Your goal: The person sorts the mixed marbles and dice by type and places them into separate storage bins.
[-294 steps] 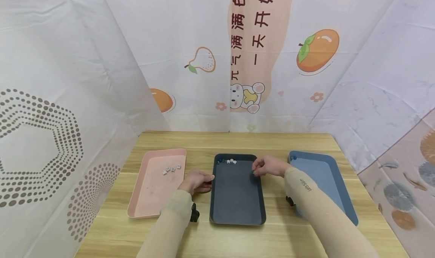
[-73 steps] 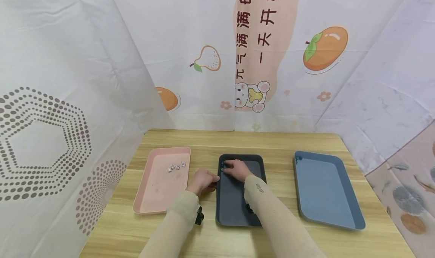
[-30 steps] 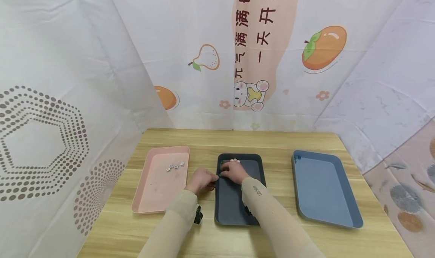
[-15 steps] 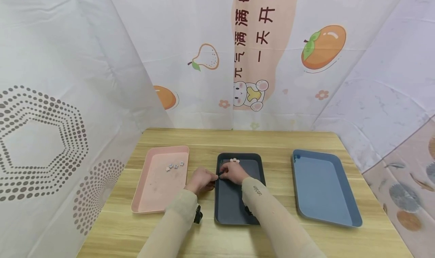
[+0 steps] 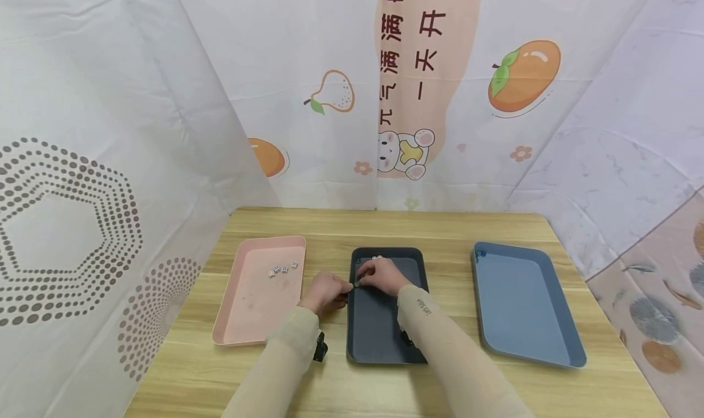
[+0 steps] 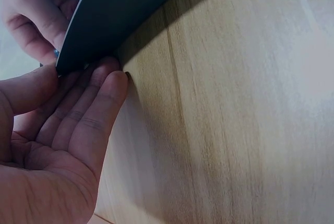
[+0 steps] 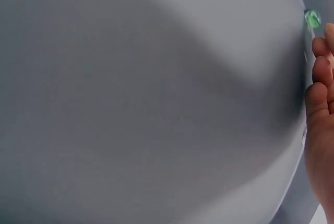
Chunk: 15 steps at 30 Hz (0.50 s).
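Just now, the left hand point(image 5: 326, 291) is pinching the left rim of the dark tray point(image 5: 385, 338), thumb on top and fingers along the outer wall. The right hand point(image 5: 383, 276) is reaching inside that edge, a green marble point(image 7: 313, 19) sitting just beside its fingertips; whether these are gripping it, I cannot tell. Only the right wrist view is showing the marble clearly; only the head view is showing white dice point(image 5: 379, 258) by the tray's far edge.
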### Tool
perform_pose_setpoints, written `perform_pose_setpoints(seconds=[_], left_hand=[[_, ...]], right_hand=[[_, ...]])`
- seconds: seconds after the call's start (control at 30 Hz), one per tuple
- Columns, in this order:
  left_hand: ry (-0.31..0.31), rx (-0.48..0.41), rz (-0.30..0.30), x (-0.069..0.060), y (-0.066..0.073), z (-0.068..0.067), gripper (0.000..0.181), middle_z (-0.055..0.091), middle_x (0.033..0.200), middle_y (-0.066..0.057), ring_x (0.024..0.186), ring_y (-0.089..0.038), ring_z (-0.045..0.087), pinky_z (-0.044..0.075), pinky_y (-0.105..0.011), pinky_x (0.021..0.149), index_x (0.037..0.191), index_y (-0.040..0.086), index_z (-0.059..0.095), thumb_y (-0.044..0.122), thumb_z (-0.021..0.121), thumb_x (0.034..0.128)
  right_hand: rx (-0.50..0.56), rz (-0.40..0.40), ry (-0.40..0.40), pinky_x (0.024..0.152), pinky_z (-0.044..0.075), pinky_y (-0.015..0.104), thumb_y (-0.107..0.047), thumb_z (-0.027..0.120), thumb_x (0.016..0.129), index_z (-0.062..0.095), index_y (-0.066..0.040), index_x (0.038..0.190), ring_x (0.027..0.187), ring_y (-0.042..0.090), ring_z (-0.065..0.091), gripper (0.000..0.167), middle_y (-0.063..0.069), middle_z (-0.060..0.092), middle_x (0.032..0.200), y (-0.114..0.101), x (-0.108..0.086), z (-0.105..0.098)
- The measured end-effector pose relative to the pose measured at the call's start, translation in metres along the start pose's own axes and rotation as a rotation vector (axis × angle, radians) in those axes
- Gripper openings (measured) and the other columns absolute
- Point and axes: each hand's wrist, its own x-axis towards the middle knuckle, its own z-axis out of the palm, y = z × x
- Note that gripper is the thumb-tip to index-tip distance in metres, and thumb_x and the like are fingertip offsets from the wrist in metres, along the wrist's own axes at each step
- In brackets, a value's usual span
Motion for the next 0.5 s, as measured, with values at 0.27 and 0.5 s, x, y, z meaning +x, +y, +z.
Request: perform_pose_setpoints(seconds=[0.27,0.5], left_hand=[[0.002,0.012,-0.010,0.003,-0.001,0.001,0.020,0.077,0.088,-0.011,0.077,-0.016,0.071,0.062,-0.035,0.074,0.105,-0.003,0.078,0.014,0.069,0.0982],[0.009,0.001,-0.016,0.002,0.000,0.001,0.019,0.077,0.089,-0.012,0.074,-0.015,0.069,0.062,-0.035,0.074,0.104,-0.004,0.078,0.012,0.070,0.0974]], right_hand=[[0.051,0.085,0.041,0.089,0.056,0.039,-0.019,0.074,0.095,0.078,-0.012,0.115,0.102,0.017,0.067,0.022,0.005,0.072,0.121,0.004,-0.009,-0.020],[0.035,0.092,0.082,0.087,0.057,0.040,-0.017,0.073,0.096,0.077,-0.011,0.118,0.096,0.017,0.068,0.023,0.004,0.074,0.110,0.004,-0.020,-0.051]])
